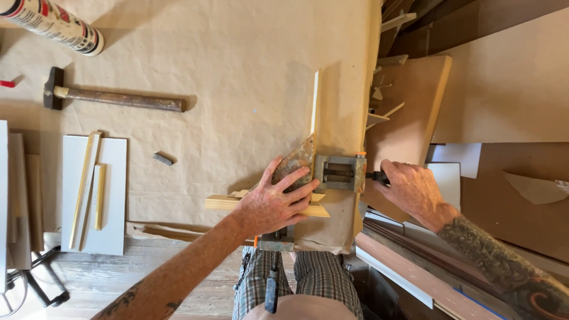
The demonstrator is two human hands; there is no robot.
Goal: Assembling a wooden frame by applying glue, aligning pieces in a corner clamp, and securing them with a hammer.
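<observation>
My left hand [274,201] presses flat on a rusty triangular metal square [296,160] and on a wooden strip [220,203] lying across the paper-covered table. A second thin wooden strip [316,101] runs away from the corner, standing on edge. A metal corner clamp [339,173] holds the joint at the table's right edge. My right hand [410,188] is closed around the clamp's dark handle [374,175]. Another clamp [274,261] with a dark handle hangs below the table's near edge.
A hammer [112,98] lies at the upper left, a sealant cartridge [56,25] at the top left corner. A white panel [112,195] carries two thin wooden strips. A small grey piece [162,159] lies on the paper. Boards and offcuts [415,112] are stacked to the right.
</observation>
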